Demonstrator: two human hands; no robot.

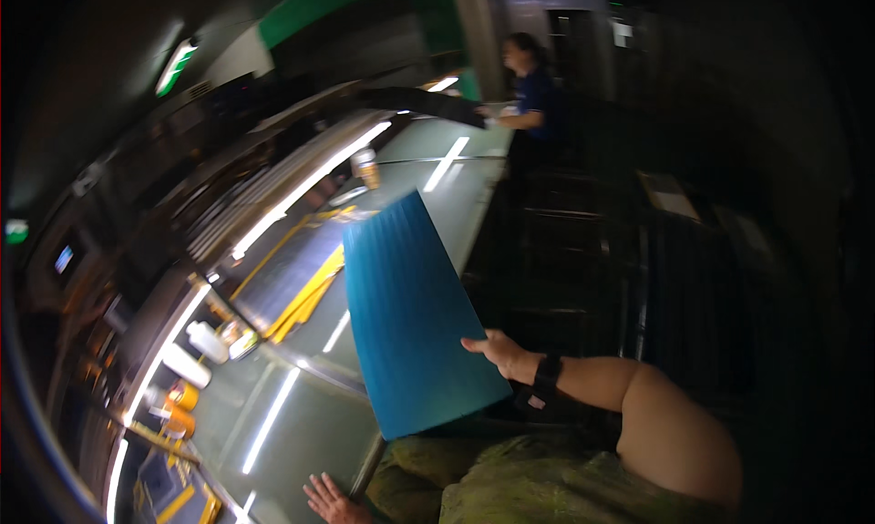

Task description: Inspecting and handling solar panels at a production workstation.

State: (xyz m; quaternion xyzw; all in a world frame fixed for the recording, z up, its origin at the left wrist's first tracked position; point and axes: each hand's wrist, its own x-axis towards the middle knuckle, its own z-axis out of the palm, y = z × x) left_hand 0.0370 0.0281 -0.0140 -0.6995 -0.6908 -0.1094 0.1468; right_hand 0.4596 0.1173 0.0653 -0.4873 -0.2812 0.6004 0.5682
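Observation:
My right hand (497, 353) grips the right edge of a large blue corrugated sheet (415, 323), thumb on its near face and the other fingers hidden behind it. The sheet is held up at a tilt in front of me, partly over the long workbench. My left hand (334, 500) lies at the lower edge of the view with its fingers spread, nothing in it, over or on the bench top (310, 433); whether it touches cannot be told. A dark band circles my right wrist.
Bright strip lights (310, 190) run along the bench's back. White bottles (208, 342) and orange containers (178, 419) stand there, near a dark panel with yellow edges (310, 292). A person in dark blue (533, 91) holds a dark sheet at the far end. Dark racks (583, 241) stand right.

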